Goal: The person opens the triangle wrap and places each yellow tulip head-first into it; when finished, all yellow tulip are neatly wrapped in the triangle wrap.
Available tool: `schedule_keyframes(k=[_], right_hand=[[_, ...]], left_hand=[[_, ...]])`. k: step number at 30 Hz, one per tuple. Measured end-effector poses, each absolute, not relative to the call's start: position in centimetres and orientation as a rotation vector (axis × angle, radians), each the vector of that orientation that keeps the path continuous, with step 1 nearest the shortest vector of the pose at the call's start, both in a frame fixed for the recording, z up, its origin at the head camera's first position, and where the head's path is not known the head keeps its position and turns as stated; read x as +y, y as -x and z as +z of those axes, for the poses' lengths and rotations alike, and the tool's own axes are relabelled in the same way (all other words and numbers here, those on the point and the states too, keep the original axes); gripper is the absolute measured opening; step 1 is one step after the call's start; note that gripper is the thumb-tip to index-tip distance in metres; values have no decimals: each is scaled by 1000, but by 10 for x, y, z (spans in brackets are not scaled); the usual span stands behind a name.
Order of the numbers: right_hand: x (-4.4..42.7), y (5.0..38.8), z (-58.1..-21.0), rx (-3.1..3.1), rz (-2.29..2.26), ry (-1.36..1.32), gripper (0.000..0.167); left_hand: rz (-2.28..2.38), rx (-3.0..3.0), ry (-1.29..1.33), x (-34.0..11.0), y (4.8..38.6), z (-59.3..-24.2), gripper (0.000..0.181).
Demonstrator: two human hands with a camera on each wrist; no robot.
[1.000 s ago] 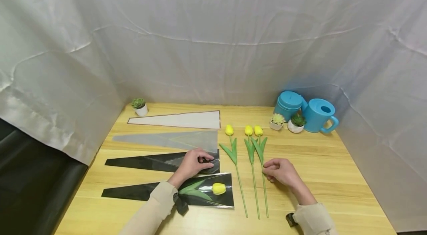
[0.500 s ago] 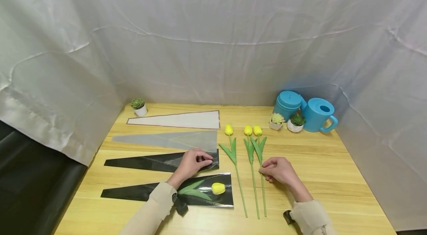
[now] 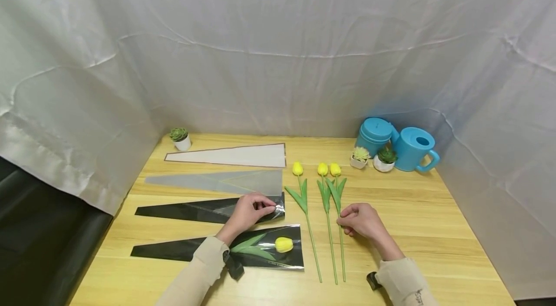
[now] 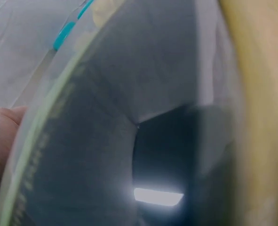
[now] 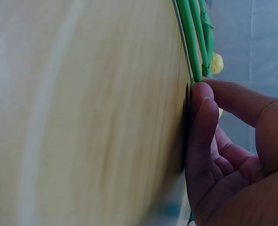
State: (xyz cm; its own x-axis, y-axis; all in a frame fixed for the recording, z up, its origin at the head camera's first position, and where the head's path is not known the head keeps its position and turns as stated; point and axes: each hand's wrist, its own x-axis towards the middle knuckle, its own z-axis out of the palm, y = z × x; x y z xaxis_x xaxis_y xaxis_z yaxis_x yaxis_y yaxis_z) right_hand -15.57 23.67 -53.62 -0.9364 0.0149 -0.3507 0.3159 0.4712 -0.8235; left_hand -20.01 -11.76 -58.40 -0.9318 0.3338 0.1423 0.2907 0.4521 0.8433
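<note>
In the head view my left hand (image 3: pixel 248 212) pinches the wide end of a black flower sleeve (image 3: pixel 182 212), whose clear front bows up there. Close to the left wrist camera, the glossy dark film (image 4: pixel 101 141) of the sleeve fills much of the view. My right hand (image 3: pixel 365 224) pinches the stem of the rightmost yellow tulip (image 3: pixel 335 169) between thumb and fingers, below its leaves. In the right wrist view, fingertips meet the green stem (image 5: pixel 189 37) near the tabletop. Two more tulips, a middle one (image 3: pixel 322 169) and a left one (image 3: pixel 297 169), lie alongside.
Nearest me, a black sleeve (image 3: pixel 169 250) holds a tulip (image 3: pixel 284 244). Behind lie a grey translucent sleeve (image 3: pixel 195 182) and a white one (image 3: pixel 243 155). A blue watering can (image 3: pixel 410 151), blue canister (image 3: pixel 374 134) and small potted plants (image 3: pixel 384 163) stand at the back.
My right hand has shifted slightly left, the tulip stem with it. The near corner of the sleeve under my left hand has risen a little. The other flowers stay put.
</note>
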Motion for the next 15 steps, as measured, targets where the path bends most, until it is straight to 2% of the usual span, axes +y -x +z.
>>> schedule_keyframes(k=[15], right_hand=[[237,156,-537,2381,-1523,-304,15]], left_hand=[[1680,2526,-520,-120,200,-583,4]])
